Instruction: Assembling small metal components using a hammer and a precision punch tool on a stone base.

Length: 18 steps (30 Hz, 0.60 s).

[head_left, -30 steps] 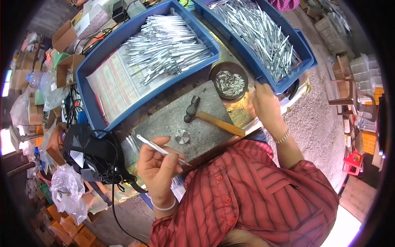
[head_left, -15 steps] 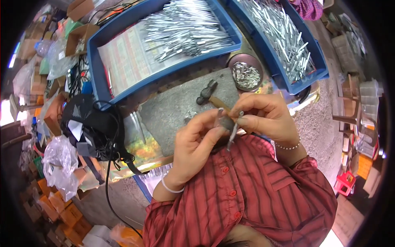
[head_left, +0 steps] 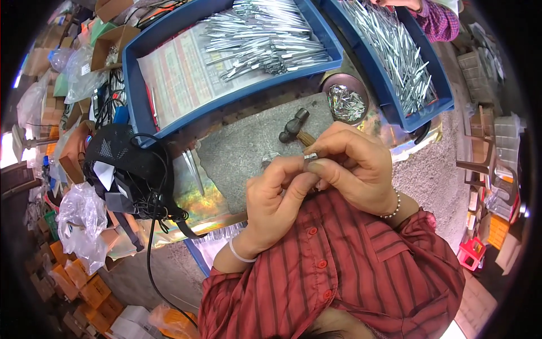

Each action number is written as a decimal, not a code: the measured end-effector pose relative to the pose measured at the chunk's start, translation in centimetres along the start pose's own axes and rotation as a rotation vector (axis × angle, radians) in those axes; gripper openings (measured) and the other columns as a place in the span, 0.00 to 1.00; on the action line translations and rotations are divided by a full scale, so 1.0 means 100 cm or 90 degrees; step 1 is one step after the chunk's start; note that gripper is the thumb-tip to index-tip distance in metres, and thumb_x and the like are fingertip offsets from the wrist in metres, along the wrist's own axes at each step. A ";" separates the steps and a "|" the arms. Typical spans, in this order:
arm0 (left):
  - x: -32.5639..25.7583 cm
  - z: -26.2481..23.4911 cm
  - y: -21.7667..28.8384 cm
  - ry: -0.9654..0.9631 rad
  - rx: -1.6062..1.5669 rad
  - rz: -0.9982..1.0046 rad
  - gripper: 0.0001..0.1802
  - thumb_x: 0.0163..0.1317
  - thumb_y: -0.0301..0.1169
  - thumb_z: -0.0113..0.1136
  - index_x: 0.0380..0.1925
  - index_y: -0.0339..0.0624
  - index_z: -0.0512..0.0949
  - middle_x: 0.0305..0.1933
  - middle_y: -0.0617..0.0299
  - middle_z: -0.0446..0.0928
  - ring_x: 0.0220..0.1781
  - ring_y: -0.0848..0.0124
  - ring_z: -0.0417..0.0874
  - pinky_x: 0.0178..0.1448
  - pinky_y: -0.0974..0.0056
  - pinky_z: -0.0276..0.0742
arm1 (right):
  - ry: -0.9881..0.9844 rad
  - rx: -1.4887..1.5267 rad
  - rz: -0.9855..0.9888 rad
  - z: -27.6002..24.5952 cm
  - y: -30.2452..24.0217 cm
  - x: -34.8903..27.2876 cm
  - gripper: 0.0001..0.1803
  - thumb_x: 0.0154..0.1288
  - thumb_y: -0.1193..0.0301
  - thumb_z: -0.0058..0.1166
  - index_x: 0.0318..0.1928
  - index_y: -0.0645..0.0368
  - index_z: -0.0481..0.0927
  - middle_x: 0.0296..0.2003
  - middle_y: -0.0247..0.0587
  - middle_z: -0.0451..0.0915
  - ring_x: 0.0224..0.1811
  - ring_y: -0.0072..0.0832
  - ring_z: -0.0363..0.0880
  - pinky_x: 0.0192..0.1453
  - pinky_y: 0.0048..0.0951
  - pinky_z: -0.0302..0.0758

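My left hand [head_left: 279,195] and my right hand [head_left: 355,166] meet in front of my chest, thumbs and forefingers pinched together. A short silvery metal piece [head_left: 310,156] shows between the fingertips; the fingers hide the rest of it. Just beyond them, a hammer [head_left: 293,125] with a dark head and wooden handle lies on a grey stone slab [head_left: 231,155]. My right hand covers the handle's near end. A few small shiny bits [head_left: 270,158] rest on the slab beside my left forefinger.
A blue tray [head_left: 237,96] with many metal rods and a printed sheet stands beyond the slab. Another blue tray [head_left: 420,120] of rods is at the right. Between them sits a brown bowl [head_left: 345,80] of small metal parts. A black bag [head_left: 121,147] and tweezers [head_left: 195,172] lie left.
Both hands have drawn closer together. The metal piece that hung down from my right fingers is now mostly hidden between the hands. Another person's arm reaches further in over the right tray.
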<state>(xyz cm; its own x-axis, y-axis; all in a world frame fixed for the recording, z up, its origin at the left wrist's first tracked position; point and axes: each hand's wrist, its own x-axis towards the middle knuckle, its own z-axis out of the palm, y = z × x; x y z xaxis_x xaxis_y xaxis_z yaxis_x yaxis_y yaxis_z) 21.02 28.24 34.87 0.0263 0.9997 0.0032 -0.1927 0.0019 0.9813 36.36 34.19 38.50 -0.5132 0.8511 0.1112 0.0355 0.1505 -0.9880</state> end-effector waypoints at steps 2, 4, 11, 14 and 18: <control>0.000 -0.001 0.002 -0.007 0.015 -0.006 0.07 0.63 0.24 0.53 0.38 0.32 0.72 0.32 0.61 0.77 0.34 0.77 0.77 0.39 0.74 0.74 | 0.004 0.022 0.026 0.001 0.000 0.001 0.08 0.58 0.81 0.55 0.39 0.69 0.75 0.35 0.42 0.73 0.27 0.17 0.76 0.28 0.15 0.75; 0.000 -0.003 0.003 -0.022 0.034 -0.003 0.07 0.63 0.25 0.53 0.38 0.32 0.71 0.30 0.60 0.77 0.32 0.77 0.78 0.36 0.74 0.74 | 0.001 0.029 0.029 0.001 0.001 0.004 0.07 0.58 0.80 0.55 0.37 0.69 0.75 0.32 0.40 0.74 0.26 0.18 0.77 0.27 0.16 0.75; -0.002 -0.007 0.002 -0.032 0.037 0.011 0.07 0.64 0.25 0.52 0.38 0.31 0.70 0.30 0.59 0.78 0.31 0.77 0.78 0.35 0.74 0.74 | 0.001 0.048 0.026 0.003 0.001 0.009 0.06 0.55 0.81 0.57 0.34 0.69 0.76 0.29 0.39 0.75 0.24 0.19 0.78 0.26 0.17 0.74; -0.002 -0.007 0.003 -0.008 0.062 0.027 0.07 0.63 0.24 0.53 0.37 0.32 0.70 0.29 0.59 0.78 0.30 0.78 0.78 0.34 0.75 0.74 | -0.011 0.019 0.021 0.003 0.001 0.010 0.05 0.55 0.81 0.57 0.34 0.69 0.76 0.29 0.39 0.75 0.23 0.20 0.78 0.25 0.17 0.74; 0.002 -0.005 0.005 -0.010 0.097 0.058 0.06 0.60 0.23 0.56 0.36 0.33 0.72 0.27 0.59 0.80 0.29 0.78 0.80 0.31 0.75 0.74 | 0.000 0.006 -0.007 0.002 0.005 0.010 0.05 0.55 0.81 0.57 0.33 0.69 0.76 0.29 0.40 0.76 0.23 0.20 0.78 0.25 0.17 0.74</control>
<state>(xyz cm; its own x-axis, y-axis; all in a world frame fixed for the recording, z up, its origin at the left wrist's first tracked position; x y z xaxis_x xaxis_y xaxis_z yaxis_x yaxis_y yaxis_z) 20.44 28.49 35.23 0.0315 0.9949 0.0961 -0.0437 -0.0947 0.9946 35.68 34.97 38.06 -0.5133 0.8494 0.1226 0.0217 0.1557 -0.9876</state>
